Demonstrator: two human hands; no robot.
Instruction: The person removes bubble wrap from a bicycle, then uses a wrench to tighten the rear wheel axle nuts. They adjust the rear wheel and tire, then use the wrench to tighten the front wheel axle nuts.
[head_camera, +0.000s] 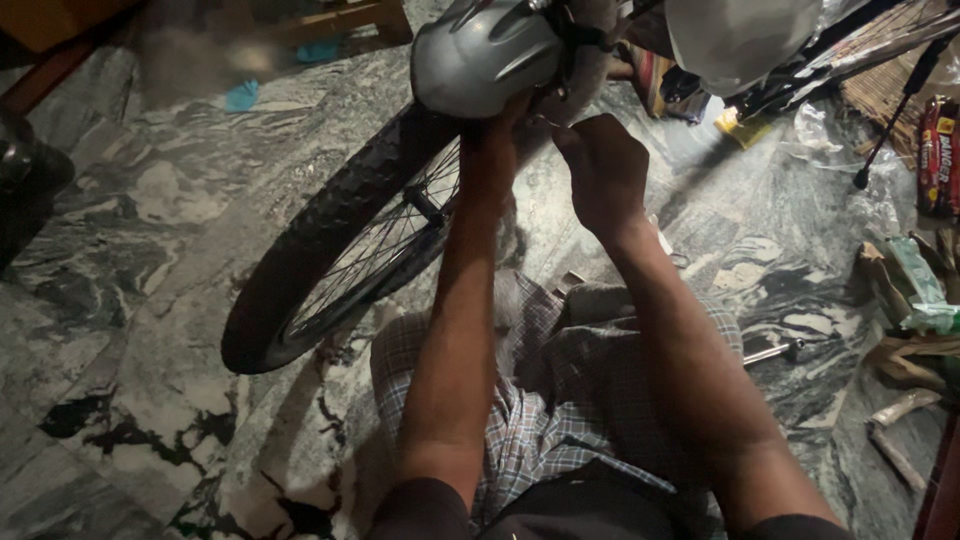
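Note:
A bicycle wheel with a knobby black tyre (320, 240) and thin spokes stands on the marble floor in front of me. Above it curves a grey plastic mudguard (485, 50). My left hand (497, 122) reaches up under the mudguard's lower edge, its fingers hidden against it. Just to the right, my right hand (603, 165) is closed at the same spot, beside the mudguard's mount; what it pinches is too dark to tell. Both forearms stretch up from my lap, over my checked cloth (560, 400).
A metal tool (785, 350) lies on the floor right of my knee. Paper packets and wrappers (915, 300) sit at the right edge, with a red packet (938, 155) above them. A white plastic bag (740, 40) and bicycle parts crowd the top right. Wooden furniture stands top left.

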